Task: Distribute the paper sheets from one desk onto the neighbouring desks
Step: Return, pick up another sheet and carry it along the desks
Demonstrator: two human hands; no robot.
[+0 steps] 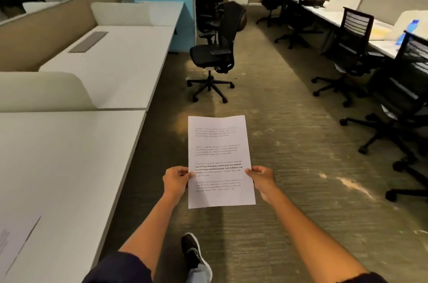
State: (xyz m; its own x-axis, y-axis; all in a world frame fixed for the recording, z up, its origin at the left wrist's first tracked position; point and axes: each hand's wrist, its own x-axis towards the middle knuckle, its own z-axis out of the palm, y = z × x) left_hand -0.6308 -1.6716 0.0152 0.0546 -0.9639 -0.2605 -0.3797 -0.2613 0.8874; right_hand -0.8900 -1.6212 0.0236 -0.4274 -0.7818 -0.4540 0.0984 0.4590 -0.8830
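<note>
Hands first: your left hand (177, 177) and right hand (260, 177) each pinch a side edge of one paper sheet (220, 162), fingers closed on it, holding it out flat in front of you above the carpet (289, 143), clear of any table. Below it your shoe (193, 252) is mid-stride in the aisle.

To your left, the near table (69, 155) already carries a sheet (16, 241) at its bottom corner, so at least one drop looks done, unless that is the source pile; you cannot tell from here. The next table (120, 67) along shows no paper, and seems the likely place for the one you carry. An office chair (215, 55) stands ahead in the aisle.

Your sheet is white, printed in short blocks of text with a few bold lines, uncreased, and looks like a single page, light and floppy.
</note>
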